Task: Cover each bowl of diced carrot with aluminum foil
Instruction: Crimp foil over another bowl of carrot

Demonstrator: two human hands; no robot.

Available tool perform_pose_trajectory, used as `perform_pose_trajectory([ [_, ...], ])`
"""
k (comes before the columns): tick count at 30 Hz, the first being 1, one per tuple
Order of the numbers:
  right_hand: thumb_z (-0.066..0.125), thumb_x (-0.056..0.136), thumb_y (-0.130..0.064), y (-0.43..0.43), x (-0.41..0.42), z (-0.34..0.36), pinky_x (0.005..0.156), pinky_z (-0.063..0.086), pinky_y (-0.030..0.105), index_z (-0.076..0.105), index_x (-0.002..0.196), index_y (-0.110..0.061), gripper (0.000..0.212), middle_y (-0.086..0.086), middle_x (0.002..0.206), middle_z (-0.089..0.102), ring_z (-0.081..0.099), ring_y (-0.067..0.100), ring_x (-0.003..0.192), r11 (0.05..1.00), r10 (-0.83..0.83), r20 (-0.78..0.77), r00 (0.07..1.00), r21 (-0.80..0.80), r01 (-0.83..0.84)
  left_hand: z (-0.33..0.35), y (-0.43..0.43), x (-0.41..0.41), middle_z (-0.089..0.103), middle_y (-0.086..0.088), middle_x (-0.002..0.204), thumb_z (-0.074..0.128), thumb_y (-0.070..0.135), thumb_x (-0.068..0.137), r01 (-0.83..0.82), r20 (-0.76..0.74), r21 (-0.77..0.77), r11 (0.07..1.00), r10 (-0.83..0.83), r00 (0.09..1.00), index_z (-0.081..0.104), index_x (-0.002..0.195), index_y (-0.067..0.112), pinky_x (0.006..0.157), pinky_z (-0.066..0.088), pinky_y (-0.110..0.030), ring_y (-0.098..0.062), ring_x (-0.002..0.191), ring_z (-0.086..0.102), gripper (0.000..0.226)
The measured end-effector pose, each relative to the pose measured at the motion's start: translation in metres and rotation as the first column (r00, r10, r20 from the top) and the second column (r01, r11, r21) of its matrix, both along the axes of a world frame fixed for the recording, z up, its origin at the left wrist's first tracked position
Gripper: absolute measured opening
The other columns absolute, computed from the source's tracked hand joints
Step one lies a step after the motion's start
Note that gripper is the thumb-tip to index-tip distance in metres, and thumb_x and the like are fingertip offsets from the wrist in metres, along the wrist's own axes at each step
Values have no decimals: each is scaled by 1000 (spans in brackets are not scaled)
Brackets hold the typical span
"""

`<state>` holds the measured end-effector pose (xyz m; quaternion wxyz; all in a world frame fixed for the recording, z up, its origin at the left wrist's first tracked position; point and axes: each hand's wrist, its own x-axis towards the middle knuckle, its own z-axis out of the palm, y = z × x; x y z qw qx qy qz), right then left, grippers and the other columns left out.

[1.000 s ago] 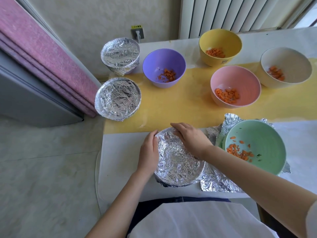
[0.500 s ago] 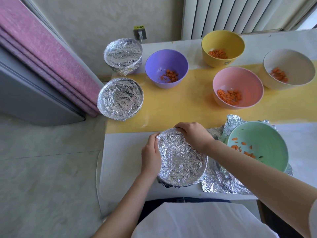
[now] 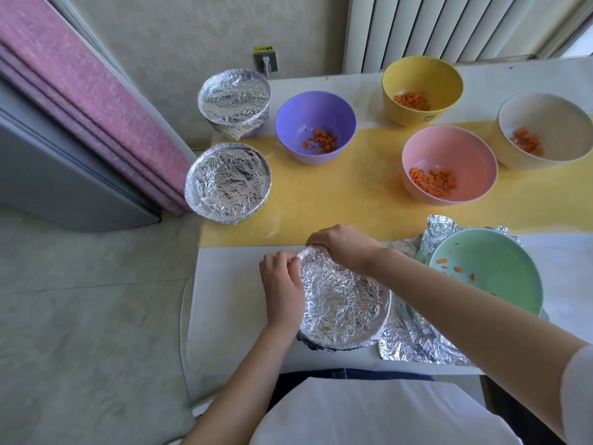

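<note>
My left hand (image 3: 282,285) pinches left rim of foil-covered bowl (image 3: 345,308); my right hand (image 3: 345,247) curls over far rim, gripping it. Green bowl (image 3: 491,281) just beside, uncovered.

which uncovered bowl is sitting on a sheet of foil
The green bowl, nearest on the right: crumpled foil lies under it. The purple bowl, yellow bowl, pink bowl and white bowl have none.

The left hand (image 3: 282,284) has been slid along the rim of the foil-covered bowl (image 3: 343,303) toward the right hand (image 3: 343,247), with the foil now pinched.
</note>
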<state>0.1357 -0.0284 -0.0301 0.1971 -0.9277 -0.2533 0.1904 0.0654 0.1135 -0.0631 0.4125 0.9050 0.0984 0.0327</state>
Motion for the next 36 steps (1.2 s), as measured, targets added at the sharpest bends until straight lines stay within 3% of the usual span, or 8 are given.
perform_pose_trajectory([
  [9,37,90,7,12,-2,11,76,40,26,50,130,-11,46,9,119,62,59,25,100,987,142,-28,990,-73,-143,0,-2,0,51,-6,81,57,10,90,23,74,70,997,-28,997,63,88,6,77,36,-33,-19,82,40,8],
  [15,37,89,8,11,-4,11,73,39,27,53,127,-11,46,9,117,64,61,25,98,991,107,-3,994,-85,-107,2,-5,-2,53,-8,82,58,11,89,3,88,83,997,-10,996,62,86,6,77,38,-37,-25,82,45,7],
  [19,41,96,-6,9,2,8,73,41,27,59,121,-14,31,8,110,67,62,25,95,999,46,-117,992,-14,-47,3,-5,-2,53,-7,83,58,11,90,-2,78,70,998,-4,997,62,86,7,79,39,-36,-23,83,43,7],
  [22,41,100,-18,2,6,7,71,36,24,62,117,-10,28,7,106,68,57,18,84,999,-18,-182,983,33,24,2,-6,-4,53,-6,84,57,9,90,-12,79,65,998,7,997,62,86,8,80,38,-34,-19,84,41,7],
  [26,45,98,-13,-3,2,4,67,33,24,65,111,-8,24,10,98,70,51,16,73,999,-25,-127,992,41,30,1,-6,-5,53,-7,84,57,8,90,-17,80,90,996,10,997,61,84,7,79,37,-34,-22,82,42,7],
  [30,45,98,-16,-6,-2,0,72,46,34,63,111,-9,24,10,95,70,62,27,80,997,-19,-131,991,67,28,-1,-5,-6,54,-6,84,57,8,90,3,91,115,993,-14,996,61,85,9,79,36,-33,-19,84,41,6],
  [34,41,100,-22,-14,-6,2,80,46,35,59,120,-11,29,8,106,68,62,27,93,990,-103,-152,983,79,116,-1,-4,-7,51,-2,83,56,7,91,-51,85,71,996,45,995,61,84,9,80,38,-34,-14,82,37,8],
  [36,42,100,-21,-18,-10,-1,74,44,33,60,117,-8,28,11,101,69,62,28,86,981,-152,-141,978,95,166,0,-3,-7,52,-3,84,57,6,90,-42,90,83,996,35,995,61,85,9,79,38,-35,-16,82,39,8],
])
